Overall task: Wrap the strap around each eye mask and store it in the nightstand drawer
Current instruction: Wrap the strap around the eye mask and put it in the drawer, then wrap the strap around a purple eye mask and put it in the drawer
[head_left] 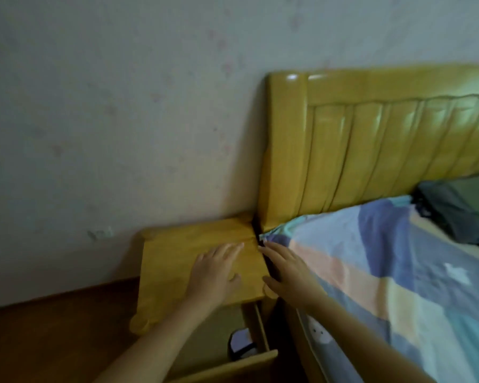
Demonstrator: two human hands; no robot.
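The wooden nightstand [172,261] stands against the wall, left of the bed. Its drawer [241,366] is pulled open below the top. Inside the drawer, near the front right corner, lies a small dark and lilac bundle [241,344] that looks like a wrapped eye mask. My left hand [215,272] hovers flat over the nightstand top with fingers spread and nothing in it. My right hand [286,273] reaches over the gap between nightstand and bed, fingers apart, also holding nothing.
A mattress with a patchwork sheet [398,272] in blue, peach and yellow fills the right side. A glossy wooden headboard [371,150] rises behind it. Dark folded fabric [459,208] lies near the headboard. The floor [53,341] is dark wood.
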